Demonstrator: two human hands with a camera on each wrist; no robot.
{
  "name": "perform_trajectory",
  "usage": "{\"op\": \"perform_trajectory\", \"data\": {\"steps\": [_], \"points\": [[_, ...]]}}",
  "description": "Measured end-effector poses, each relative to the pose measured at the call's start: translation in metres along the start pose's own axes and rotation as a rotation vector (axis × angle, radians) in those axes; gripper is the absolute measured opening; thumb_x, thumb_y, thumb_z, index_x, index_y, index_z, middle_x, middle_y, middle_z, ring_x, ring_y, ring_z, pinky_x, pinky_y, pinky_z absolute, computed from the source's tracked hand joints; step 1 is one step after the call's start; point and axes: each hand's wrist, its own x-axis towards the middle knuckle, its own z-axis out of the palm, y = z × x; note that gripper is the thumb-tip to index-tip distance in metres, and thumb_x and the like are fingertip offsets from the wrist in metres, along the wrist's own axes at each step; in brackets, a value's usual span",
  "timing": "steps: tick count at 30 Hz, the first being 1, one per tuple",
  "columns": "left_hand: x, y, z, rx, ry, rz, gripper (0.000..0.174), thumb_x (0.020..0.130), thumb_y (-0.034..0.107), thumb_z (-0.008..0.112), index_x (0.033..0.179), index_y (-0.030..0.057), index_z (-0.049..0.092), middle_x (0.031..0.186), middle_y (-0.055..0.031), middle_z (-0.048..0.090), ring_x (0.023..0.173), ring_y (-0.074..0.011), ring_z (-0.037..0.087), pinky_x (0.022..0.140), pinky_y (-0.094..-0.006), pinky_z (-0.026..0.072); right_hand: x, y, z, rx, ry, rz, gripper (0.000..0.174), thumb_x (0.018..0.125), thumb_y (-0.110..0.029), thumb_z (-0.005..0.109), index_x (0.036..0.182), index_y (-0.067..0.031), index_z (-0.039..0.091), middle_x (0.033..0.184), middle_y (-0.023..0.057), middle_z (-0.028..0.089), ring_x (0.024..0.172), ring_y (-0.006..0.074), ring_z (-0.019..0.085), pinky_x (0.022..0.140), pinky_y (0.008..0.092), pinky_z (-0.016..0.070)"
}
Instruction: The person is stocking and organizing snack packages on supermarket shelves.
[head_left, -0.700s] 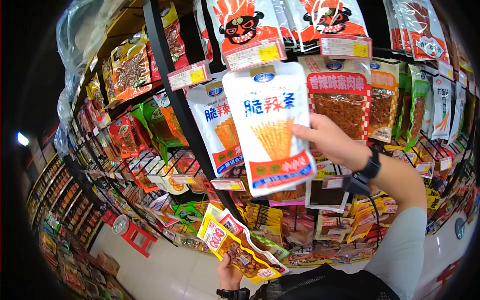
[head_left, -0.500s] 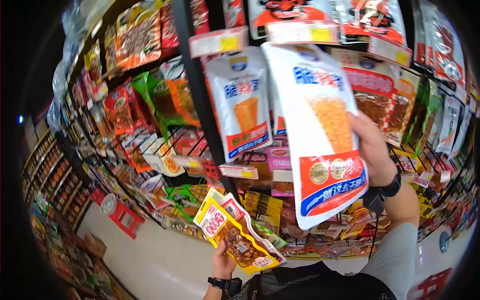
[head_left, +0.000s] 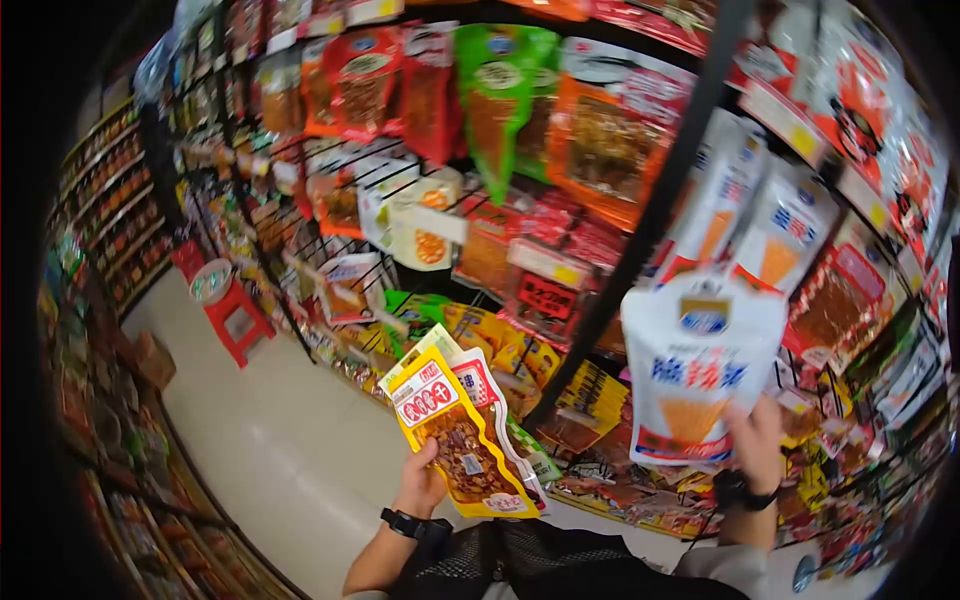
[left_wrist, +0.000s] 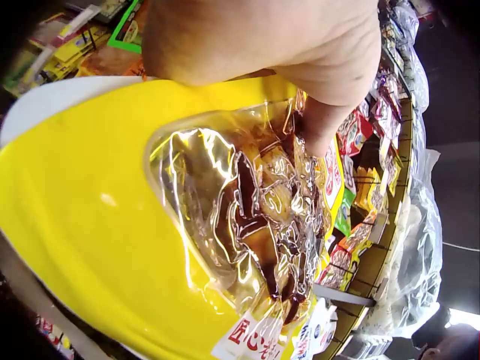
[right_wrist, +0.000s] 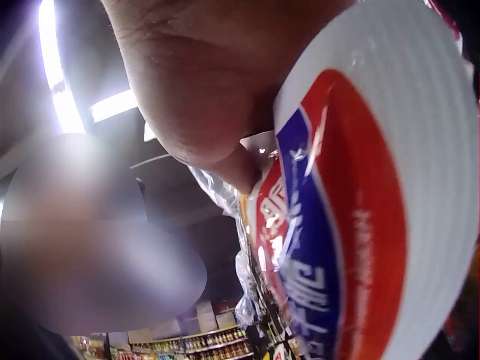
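Note:
My left hand (head_left: 424, 482) grips a small stack of snack packets low in front of me. Foremost is a yellow packet (head_left: 468, 445) with a clear window showing brown pieces; a white-and-red packet (head_left: 492, 390) and a green-edged one peek out behind it. In the left wrist view the thumb presses on the yellow packet (left_wrist: 90, 187). To the right, my right hand (head_left: 757, 445) holds a white snack pouch (head_left: 702, 365) by its lower right side, upright and facing me. It shows orange strips and a red and blue base. The right wrist view has its bottom end (right_wrist: 367, 195) close up.
Racks of hanging snack packets fill the front, with a dark upright post (head_left: 655, 230) between sections. Similar white pouches (head_left: 785, 225) hang right behind the held one. A red stool (head_left: 238, 315) with a tub stands in the aisle, near a cardboard box (head_left: 152, 360).
The white pouch has come down and away from the rack in my right hand. The head view has turned left, showing more aisle and the neighbouring rack. My left hand keeps its packets.

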Motion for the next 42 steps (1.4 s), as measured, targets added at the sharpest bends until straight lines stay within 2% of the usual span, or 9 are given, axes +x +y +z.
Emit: {"op": "perform_trajectory", "data": {"steps": [6, 8, 10, 16, 24, 28, 32, 39, 42], "points": [[-0.014, 0.056, -0.042, -0.140, -0.125, 0.031, 0.060, 0.093, 0.025, 0.065, 0.144, 0.0045, 0.041, 0.141, -0.0131, 0.053, 0.128, -0.0311, 0.053, 0.111, -0.0489, 0.0388, -0.009, -0.038, 0.168, -0.053, -0.275, 0.015, 0.022, 0.093, -0.016, 0.060, 0.106, -0.0011, 0.067, 0.094, 0.0204, 0.068, 0.088, 0.0345, 0.067, 0.077, 0.0412, 0.0508], [-0.017, 0.058, -0.053, -0.149, -0.138, 0.066, 0.060, 0.094, 0.023, 0.065, 0.145, 0.0048, 0.041, 0.141, -0.0129, 0.053, 0.128, -0.0306, 0.052, 0.111, -0.0482, 0.0384, -0.005, -0.045, 0.224, 0.276, -0.421, 0.126, 0.025, 0.097, -0.017, 0.058, 0.110, 0.0028, 0.065, 0.100, 0.0126, 0.070, 0.091, 0.0174, 0.065, 0.079, 0.0316, 0.0506], [-0.009, 0.073, -0.071, -0.212, -0.162, 0.042, 0.060, 0.094, 0.019, 0.065, 0.146, 0.0063, 0.039, 0.144, -0.0122, 0.051, 0.131, -0.0289, 0.051, 0.112, -0.0470, 0.0377, 0.005, -0.041, 0.277, 0.664, -0.549, 0.245, 0.029, 0.100, -0.020, 0.057, 0.114, 0.0048, 0.063, 0.106, 0.0072, 0.068, 0.093, 0.0127, 0.061, 0.082, 0.0299, 0.0496], [-0.065, 0.161, -0.115, -0.282, -0.094, 0.141, 0.059, 0.095, 0.015, 0.063, 0.148, 0.0077, 0.038, 0.147, -0.0115, 0.047, 0.133, -0.0265, 0.049, 0.112, -0.0453, 0.0384, 0.038, -0.137, 0.388, 0.888, -0.891, 0.313, 0.030, 0.103, -0.020, 0.054, 0.122, 0.0031, 0.059, 0.112, 0.0061, 0.067, 0.096, 0.0117, 0.061, 0.086, 0.0283, 0.0485], [-0.105, 0.257, -0.192, -0.259, 0.122, 0.373, 0.056, 0.096, 0.016, 0.062, 0.146, 0.0056, 0.039, 0.144, -0.0126, 0.050, 0.130, -0.0261, 0.052, 0.110, -0.0440, 0.0419, 0.070, -0.239, 0.578, 0.950, -1.404, 0.269, 0.018, 0.101, -0.018, 0.053, 0.113, -0.0040, 0.059, 0.089, -0.0005, 0.064, 0.073, 0.0075, 0.060, 0.065, 0.0227, 0.0484], [-0.086, 0.331, -0.231, -0.280, 0.210, 0.421, 0.053, 0.097, 0.019, 0.061, 0.144, 0.0047, 0.042, 0.142, -0.0128, 0.053, 0.128, -0.0265, 0.054, 0.108, -0.0437, 0.0439, 0.109, -0.297, 0.670, 0.777, -1.463, 0.097, 0.017, 0.097, -0.013, 0.053, 0.110, -0.0034, 0.059, 0.088, -0.0017, 0.062, 0.075, 0.0069, 0.060, 0.065, 0.0240, 0.0492], [-0.029, 0.397, -0.268, -0.301, 0.305, 0.412, 0.051, 0.097, 0.022, 0.060, 0.142, 0.0041, 0.045, 0.139, -0.0124, 0.055, 0.126, -0.0259, 0.056, 0.106, -0.0434, 0.0452, 0.160, -0.315, 0.745, 0.908, -1.383, -0.083, 0.027, 0.096, -0.012, 0.056, 0.121, -0.0011, 0.058, 0.103, 0.0030, 0.065, 0.094, 0.0106, 0.059, 0.082, 0.0294, 0.0490], [0.012, 0.511, -0.298, -0.201, 0.503, 0.468, 0.049, 0.096, 0.020, 0.062, 0.139, 0.0033, 0.047, 0.136, -0.0118, 0.058, 0.120, -0.0249, 0.060, 0.103, -0.0430, 0.0484, 0.229, -0.389, 0.837, 1.093, -1.335, 0.049, 0.054, 0.105, -0.029, 0.048, 0.150, -0.0032, 0.032, 0.127, 0.0078, 0.055, 0.114, 0.0128, 0.051, 0.102, 0.0279, 0.0377], [0.018, 0.554, -0.328, -0.235, 0.547, 0.468, 0.048, 0.095, 0.017, 0.063, 0.138, 0.0025, 0.048, 0.133, -0.0132, 0.059, 0.116, -0.0252, 0.062, 0.101, -0.0430, 0.0511, 0.245, -0.423, 0.866, 1.113, -1.499, 0.174, 0.056, 0.107, -0.027, 0.043, 0.154, -0.0036, 0.024, 0.137, 0.0076, 0.046, 0.121, 0.0147, 0.046, 0.108, 0.0302, 0.0318]]}}
